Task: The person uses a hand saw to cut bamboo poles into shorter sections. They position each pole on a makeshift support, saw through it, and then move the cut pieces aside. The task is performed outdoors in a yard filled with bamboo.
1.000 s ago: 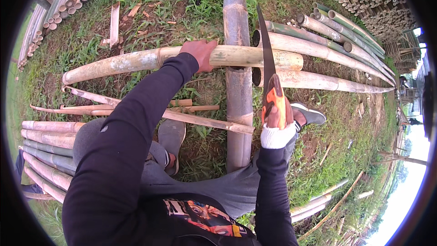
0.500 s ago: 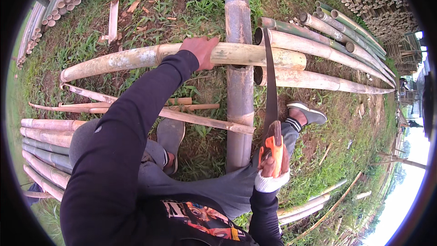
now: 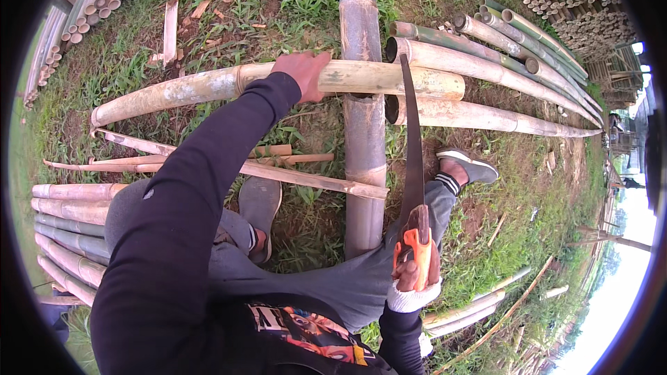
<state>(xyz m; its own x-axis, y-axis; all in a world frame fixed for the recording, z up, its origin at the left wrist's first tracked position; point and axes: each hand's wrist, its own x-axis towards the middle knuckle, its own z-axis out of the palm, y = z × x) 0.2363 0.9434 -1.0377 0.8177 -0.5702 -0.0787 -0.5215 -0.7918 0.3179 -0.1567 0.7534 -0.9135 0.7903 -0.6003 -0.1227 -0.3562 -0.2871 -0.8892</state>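
At centre, the left hand (image 3: pixel 303 75) is wrapped over a bamboo pole (image 3: pixel 368 78); lower right, the right hand (image 3: pixel 408 276) clasps a saw (image 3: pixel 413 146). If the pole rolls, the saw could slip.

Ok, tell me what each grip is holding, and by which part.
Right grip: saw, by its orange handle. Left grip: bamboo pole, from above, near mid-length.

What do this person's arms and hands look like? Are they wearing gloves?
Both arms wear long, dark, nearly black sleeves. The left sleeve has a small pale spot near the elbow and reaches the wrist; the right sleeve meets a white cuff. No glove shows on the fingers of the left hand or right hand.
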